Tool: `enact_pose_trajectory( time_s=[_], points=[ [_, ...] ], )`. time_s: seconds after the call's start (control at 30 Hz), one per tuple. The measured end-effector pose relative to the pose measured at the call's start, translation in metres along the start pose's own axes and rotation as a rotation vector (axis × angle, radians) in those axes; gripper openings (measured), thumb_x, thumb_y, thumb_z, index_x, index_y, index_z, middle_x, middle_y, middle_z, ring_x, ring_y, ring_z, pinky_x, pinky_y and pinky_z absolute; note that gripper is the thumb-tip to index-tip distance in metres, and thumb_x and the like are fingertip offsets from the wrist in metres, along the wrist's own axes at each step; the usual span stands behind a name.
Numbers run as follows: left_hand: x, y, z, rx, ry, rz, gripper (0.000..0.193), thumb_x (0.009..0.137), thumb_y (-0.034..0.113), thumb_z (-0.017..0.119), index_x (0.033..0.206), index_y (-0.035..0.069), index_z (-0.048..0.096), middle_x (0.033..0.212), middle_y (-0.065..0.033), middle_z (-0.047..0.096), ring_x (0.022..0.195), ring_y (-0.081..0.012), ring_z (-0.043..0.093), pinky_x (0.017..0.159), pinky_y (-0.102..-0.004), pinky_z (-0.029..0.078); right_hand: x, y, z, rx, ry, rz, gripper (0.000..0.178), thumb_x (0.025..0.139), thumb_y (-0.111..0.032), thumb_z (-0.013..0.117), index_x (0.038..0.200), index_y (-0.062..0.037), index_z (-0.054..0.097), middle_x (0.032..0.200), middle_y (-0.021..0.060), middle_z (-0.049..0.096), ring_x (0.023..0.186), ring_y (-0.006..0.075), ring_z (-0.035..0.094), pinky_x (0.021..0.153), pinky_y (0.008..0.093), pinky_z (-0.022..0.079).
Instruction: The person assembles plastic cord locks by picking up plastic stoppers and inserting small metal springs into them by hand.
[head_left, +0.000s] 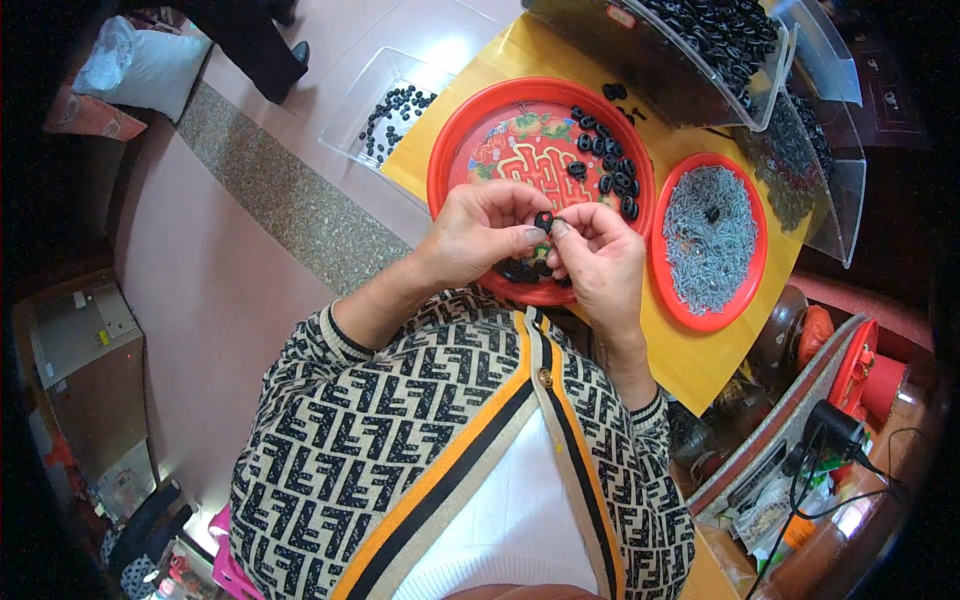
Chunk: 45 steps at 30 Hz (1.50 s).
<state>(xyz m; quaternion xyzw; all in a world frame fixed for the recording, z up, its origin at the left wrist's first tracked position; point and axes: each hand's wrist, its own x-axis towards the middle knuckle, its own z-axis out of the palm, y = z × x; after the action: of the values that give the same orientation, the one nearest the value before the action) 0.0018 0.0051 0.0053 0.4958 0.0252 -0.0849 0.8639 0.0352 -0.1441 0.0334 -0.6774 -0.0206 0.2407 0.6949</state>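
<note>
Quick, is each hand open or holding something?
Left hand: closed, pinching a small black piece.
Right hand: fingers closed right beside that piece; whether it holds anything cannot be told.

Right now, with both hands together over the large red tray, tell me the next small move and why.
Perhaps steady the small black part in the left hand and press with the right hand, since both hands' fingertips meet there, above the red tray.

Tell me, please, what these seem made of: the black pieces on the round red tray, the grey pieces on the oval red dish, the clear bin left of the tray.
Black pieces: probably moulded plastic, glossy, judging by highlights and repeated shapes.
Grey pieces: perhaps metal, with a dull sheen; too small to be sure.
Clear bin: likely smooth plastic; the floor shows through.
</note>
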Motion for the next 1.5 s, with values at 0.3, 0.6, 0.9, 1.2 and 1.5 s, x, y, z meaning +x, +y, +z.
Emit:
enact_pose_trajectory(
  time_s=[0.3,0.6,0.9,1.2,1.5],
  points=[
    [-0.002,-0.001,-0.003,0.014,0.004,0.012,0.023,0.076,-0.003,0.058,0.099,-0.004,0.055,0.087,-0.0071,0.060,0.078,-0.0118,0.058,0.071,-0.0235,0.048,0.010,0.012,-0.014,0.359,-0.201,0.059,0.011,0.079,-0.005,0.059,0.087,0.0012,0.055,0.070,0.0058,0.059,0.057,0.0095,0.057,0.048,0.0179,0.047],
    [-0.001,0.003,0.003,0.123,-0.013,0.021,0.022,0.075,-0.005,0.058,0.097,-0.003,0.057,0.086,-0.0070,0.061,0.078,-0.0122,0.059,0.071,-0.0241,0.050,0.013,0.014,-0.019,0.428,-0.296,0.091,0.012,0.078,-0.006,0.060,0.086,-0.0008,0.053,0.071,0.0060,0.059,0.057,0.0099,0.057,0.049,0.0178,0.047],
    [0.001,-0.005,0.001,0.225,-0.007,0.075,0.019,0.076,-0.005,0.058,0.095,-0.002,0.057,0.085,-0.0068,0.060,0.077,-0.0117,0.058,0.070,-0.0238,0.050,0.022,0.018,-0.024,0.371,-0.379,0.136,0.012,0.079,-0.010,0.061,0.083,-0.0018,0.052,0.069,0.0042,0.057,0.055,0.0090,0.056,0.047,0.0185,0.046],
    [0.008,-0.004,0.006,-0.025,0.051,0.077,0.017,0.078,-0.005,0.055,0.095,-0.003,0.054,0.084,-0.0053,0.059,0.074,-0.0107,0.058,0.066,-0.0220,0.049,0.028,0.014,-0.024,0.560,-0.380,0.147,0.011,0.081,-0.009,0.058,0.086,-0.0005,0.052,0.070,0.0056,0.057,0.056,0.0105,0.057,0.048,0.0191,0.048],
    [0.004,-0.011,0.005,-0.031,0.056,0.003,0.019,0.078,-0.001,0.058,0.096,-0.002,0.054,0.081,-0.0051,0.059,0.069,-0.0094,0.058,0.061,-0.0206,0.049,0.019,0.011,-0.027,0.413,-0.302,0.135,0.009,0.082,-0.007,0.054,0.086,0.0010,0.053,0.069,0.0053,0.057,0.056,0.0091,0.055,0.048,0.0179,0.046]
  ],
)
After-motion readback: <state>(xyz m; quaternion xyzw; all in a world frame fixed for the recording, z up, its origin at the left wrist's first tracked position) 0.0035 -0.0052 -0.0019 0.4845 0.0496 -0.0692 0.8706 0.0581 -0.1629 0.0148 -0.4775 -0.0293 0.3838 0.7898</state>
